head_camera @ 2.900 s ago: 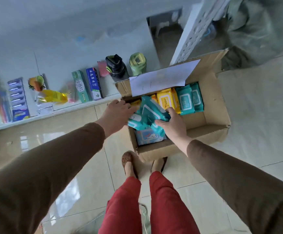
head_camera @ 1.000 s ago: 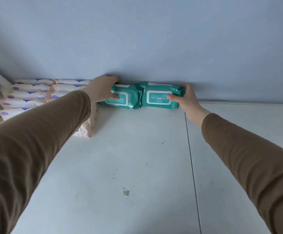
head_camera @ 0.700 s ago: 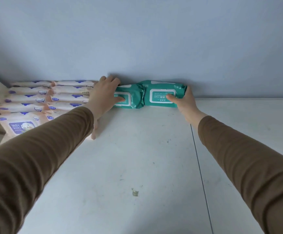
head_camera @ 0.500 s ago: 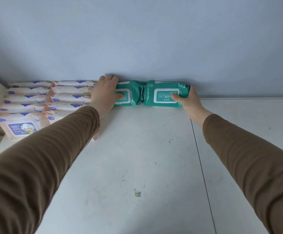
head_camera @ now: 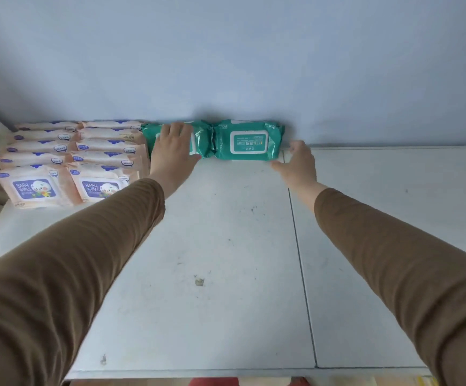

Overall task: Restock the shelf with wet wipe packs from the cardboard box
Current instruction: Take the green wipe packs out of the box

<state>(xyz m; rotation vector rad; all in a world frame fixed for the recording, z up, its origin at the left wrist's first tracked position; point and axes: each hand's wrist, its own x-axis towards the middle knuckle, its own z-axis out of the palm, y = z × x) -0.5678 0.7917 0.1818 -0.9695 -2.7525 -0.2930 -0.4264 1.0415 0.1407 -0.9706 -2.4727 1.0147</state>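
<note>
Two teal wet wipe packs (head_camera: 247, 140) are sitting against the shelf's (head_camera: 226, 246) back wall; our left hand (head_camera: 174, 151) is pressing one flat, fingers spread, while our right hand (head_camera: 298, 160) is hovering open, empty. Soft, slippery film: we'd be gripping the ends.

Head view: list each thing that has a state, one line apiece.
Left green pack: lying flat against the wall, under the left hand.
Right green pack: lying flat, released.
Left hand: pressed on the left green pack.
Right hand: open, off the packs.
Baby wipes packs: overlapped in two rows.
</note>
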